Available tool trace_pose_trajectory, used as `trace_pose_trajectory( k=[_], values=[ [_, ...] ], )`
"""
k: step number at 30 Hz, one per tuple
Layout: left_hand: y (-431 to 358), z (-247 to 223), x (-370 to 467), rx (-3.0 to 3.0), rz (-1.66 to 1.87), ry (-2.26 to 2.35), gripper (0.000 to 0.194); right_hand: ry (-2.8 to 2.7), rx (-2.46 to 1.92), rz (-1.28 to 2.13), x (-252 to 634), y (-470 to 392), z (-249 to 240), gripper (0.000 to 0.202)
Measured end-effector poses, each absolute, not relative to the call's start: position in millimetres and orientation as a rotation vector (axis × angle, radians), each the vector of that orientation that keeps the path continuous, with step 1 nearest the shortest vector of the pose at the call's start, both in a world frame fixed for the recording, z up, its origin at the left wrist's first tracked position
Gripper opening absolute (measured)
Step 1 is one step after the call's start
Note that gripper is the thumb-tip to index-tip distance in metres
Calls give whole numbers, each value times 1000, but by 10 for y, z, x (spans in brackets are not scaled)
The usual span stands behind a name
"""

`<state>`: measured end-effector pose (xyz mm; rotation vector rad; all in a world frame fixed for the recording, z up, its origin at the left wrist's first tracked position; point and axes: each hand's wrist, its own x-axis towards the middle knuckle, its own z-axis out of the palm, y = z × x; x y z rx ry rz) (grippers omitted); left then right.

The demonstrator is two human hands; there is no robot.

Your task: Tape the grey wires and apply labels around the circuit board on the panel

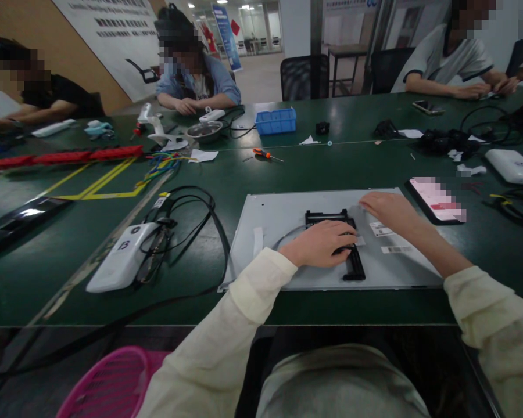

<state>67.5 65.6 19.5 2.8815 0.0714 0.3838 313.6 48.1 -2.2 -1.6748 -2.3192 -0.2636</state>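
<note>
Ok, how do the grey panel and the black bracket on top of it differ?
Size: the grey panel is a broad sheet, while the black bracket covers only a small part of it.
Colour: the panel is pale, with white labels on it; the bracket is dark.
Placement: the panel lies on the green table, whereas the bracket lies on the panel.
Shared: the left hand partly hides both.

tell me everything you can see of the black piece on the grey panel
The black piece looks like moulded plastic, with a raised-ended bar on its far side and a narrow near end. It lies on the grey panel. The left grip covers its middle, apparently touching it, and hides some detail.
</note>
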Motion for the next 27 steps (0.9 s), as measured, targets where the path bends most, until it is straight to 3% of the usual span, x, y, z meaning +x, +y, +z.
trace_pose_trajectory(
  k=[10, 20, 27],
  values=[
    [640, 201, 675, 2903, 390, 74, 27, -2464, -1586, -93, 2481, 553, 150, 25],
    [643, 193, 685, 2904, 395, 70, 26, -2293, -1435, 228, 2591, 648, -74, 27],
    [620, 198, 691, 2898, 393, 109, 26, -2102, -1387, 255, 2560, 575, -127, 29]
  ],
)
